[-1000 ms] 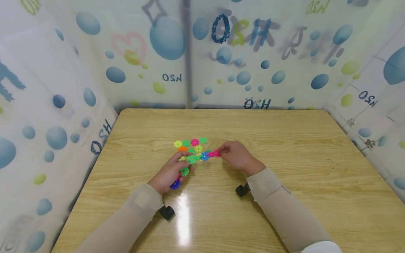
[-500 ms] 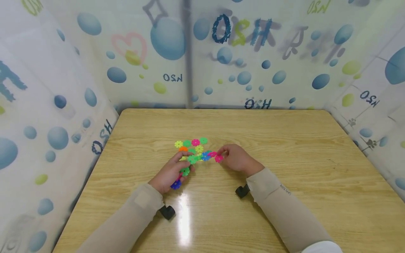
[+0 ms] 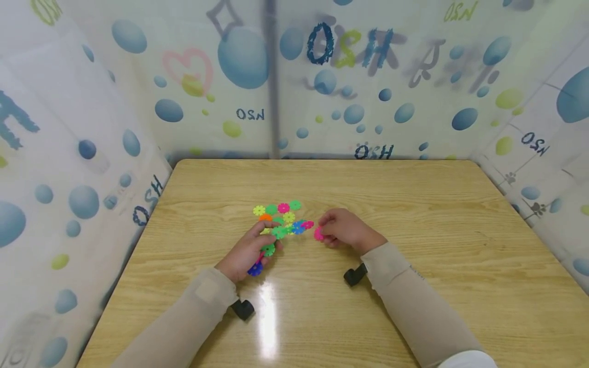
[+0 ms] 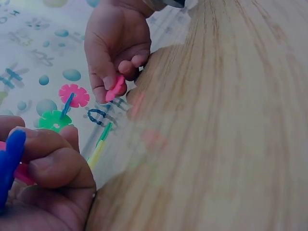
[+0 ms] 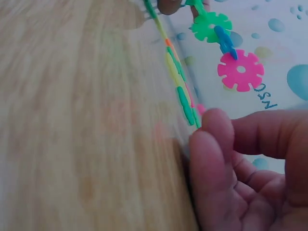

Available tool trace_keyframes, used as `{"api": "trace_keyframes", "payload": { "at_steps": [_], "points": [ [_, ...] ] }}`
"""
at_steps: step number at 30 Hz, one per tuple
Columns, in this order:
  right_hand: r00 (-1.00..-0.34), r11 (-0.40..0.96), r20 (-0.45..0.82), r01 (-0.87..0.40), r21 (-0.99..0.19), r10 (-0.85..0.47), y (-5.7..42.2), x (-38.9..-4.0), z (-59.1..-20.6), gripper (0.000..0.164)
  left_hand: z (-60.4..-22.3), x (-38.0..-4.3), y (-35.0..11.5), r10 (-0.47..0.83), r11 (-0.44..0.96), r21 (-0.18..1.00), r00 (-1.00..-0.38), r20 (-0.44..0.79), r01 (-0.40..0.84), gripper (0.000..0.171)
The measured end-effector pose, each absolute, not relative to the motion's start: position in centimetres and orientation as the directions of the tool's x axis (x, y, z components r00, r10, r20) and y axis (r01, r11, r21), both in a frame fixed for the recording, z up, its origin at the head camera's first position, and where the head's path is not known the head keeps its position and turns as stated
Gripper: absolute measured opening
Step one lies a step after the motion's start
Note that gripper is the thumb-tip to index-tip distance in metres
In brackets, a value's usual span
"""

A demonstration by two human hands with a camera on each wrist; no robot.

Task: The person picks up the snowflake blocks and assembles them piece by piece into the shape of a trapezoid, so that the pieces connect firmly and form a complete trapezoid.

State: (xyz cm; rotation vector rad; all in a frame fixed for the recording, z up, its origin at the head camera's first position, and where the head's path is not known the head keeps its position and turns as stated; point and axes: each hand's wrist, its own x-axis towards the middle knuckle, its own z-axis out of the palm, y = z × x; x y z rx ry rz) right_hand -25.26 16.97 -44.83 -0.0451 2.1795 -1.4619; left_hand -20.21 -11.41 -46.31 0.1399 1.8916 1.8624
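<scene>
My left hand [image 3: 244,251] grips a chain of interlocking snowflake discs. A dark blue disc [image 3: 255,269] forms its near end; green discs [image 3: 278,232] and a lighter blue disc [image 3: 298,228] come further along. At the right end sits a pink disc [image 5: 230,71], upright in the right wrist view. My right hand [image 3: 348,231] pinches a separate pink disc [image 4: 115,88] between thumb and fingertips, a small gap to the right of the chain. In the right wrist view my fingers hide most of that disc. Part of the chain lies behind my left fingers.
Loose discs lie flat on the wooden table [image 3: 414,204] just beyond the chain, among them a yellow disc [image 3: 259,210], a pink disc [image 3: 283,208] and an orange disc [image 3: 265,217]. A patterned curtain [image 3: 405,76] stands behind the table.
The pink disc in my right hand was at the chain's right end; it has come away slightly to the right and towards me, leaving a gap. My left hand has stayed in place.
</scene>
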Motion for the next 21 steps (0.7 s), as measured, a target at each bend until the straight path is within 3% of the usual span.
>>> {"api": "trace_keyframes", "payload": {
  "at_steps": [10, 21],
  "points": [
    [-0.857, 0.138, -0.407, 0.383, -0.913, -0.315, 17.19, -25.78, -45.33, 0.021, -46.29, -20.22, -11.37, 0.385, 0.087, 0.963, -0.883, -0.269, -0.255, 0.035],
    [-0.869, 0.040, -0.353, 0.362, -0.931, -0.346, 16.83, -25.55, -45.59, 0.015, -46.35, -20.26, -11.39, 0.399, 0.098, 0.964, -0.878, -0.265, -0.247, 0.039]
  ]
}}
